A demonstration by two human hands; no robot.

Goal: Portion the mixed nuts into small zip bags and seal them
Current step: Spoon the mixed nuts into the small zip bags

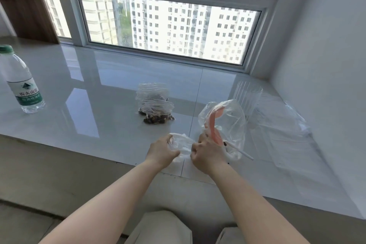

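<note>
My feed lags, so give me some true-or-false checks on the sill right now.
1. Both hands hold a small bag. True: left hand, right hand.
2. The water bottle lies on its side. False: it stands upright, capped.
3. The nut bag sits beyond the hands. True.
4. The pink scoop lies in the nut bag. False: it is in a separate clear bag.

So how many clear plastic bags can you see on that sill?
4, perhaps more hidden: crumpled clear bag of dark nuts mid-sill; small clear zip bag between both hands; clear bag holding a pink spoon; flat clear bag far right.
</note>
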